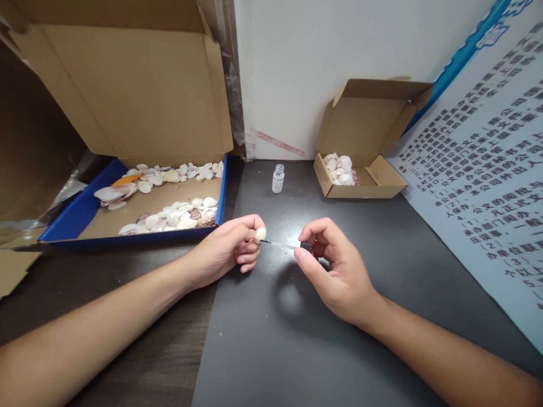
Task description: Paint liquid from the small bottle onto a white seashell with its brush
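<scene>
Between the thumb and fingers of my left hand is a small white ribbed seashell. My right hand pinches the black cap of a thin brush applicator. The brush's dark tip points left and appears to touch the lower edge of the shell. Both hands are raised over the dark grey mat. Behind them a small glass bottle with a white label stands upright, its neck uncapped.
An open blue-sided cardboard box at left holds many shells in two groups. At the back right, a smaller open cardboard box contains white shells. A printed sheet slopes along the right side; a white panel stands behind.
</scene>
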`<action>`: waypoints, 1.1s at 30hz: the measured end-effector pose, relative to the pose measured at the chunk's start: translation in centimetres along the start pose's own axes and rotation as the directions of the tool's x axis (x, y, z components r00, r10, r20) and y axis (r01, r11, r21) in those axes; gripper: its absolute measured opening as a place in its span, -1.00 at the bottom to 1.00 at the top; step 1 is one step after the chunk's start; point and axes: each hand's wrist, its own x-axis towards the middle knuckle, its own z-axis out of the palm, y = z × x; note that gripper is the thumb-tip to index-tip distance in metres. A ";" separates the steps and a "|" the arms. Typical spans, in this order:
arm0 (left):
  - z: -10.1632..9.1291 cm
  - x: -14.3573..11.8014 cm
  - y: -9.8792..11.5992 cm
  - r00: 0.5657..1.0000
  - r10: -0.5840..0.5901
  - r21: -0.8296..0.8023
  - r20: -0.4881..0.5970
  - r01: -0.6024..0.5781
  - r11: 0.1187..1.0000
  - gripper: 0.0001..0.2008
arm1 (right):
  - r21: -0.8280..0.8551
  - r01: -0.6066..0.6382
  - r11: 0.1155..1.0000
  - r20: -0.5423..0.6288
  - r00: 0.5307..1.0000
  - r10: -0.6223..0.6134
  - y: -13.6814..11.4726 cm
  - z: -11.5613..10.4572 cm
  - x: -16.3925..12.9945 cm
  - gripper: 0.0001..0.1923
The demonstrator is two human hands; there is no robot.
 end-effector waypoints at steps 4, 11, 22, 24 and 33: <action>-0.1 0.0 0.0 1.000 0.003 0.001 0.014 -0.003 1.000 -0.89 | -0.033 -0.030 0.999 -0.005 1.000 0.030 0.0 0.0 0.1 -0.87; 0.0 0.0 0.0 1.000 -0.001 0.000 0.001 0.001 1.000 -0.90 | 0.019 -0.010 1.000 0.028 1.000 0.009 0.1 0.0 -0.1 -0.88; -0.1 0.0 0.0 1.000 0.010 -0.014 -0.008 -0.010 1.000 -0.94 | -0.011 -0.008 1.000 0.012 1.000 0.009 0.0 0.0 0.1 -0.89; -0.1 -0.1 0.0 1.000 0.008 -0.013 -0.012 -0.008 1.000 -0.94 | -0.001 -0.004 1.000 0.017 1.000 0.004 0.1 0.0 0.0 -0.89; 0.1 -0.1 0.1 0.999 0.037 -0.001 -0.023 -0.037 0.999 -0.85 | -0.011 -0.005 1.000 -0.006 1.000 0.005 -0.1 0.0 0.2 -0.88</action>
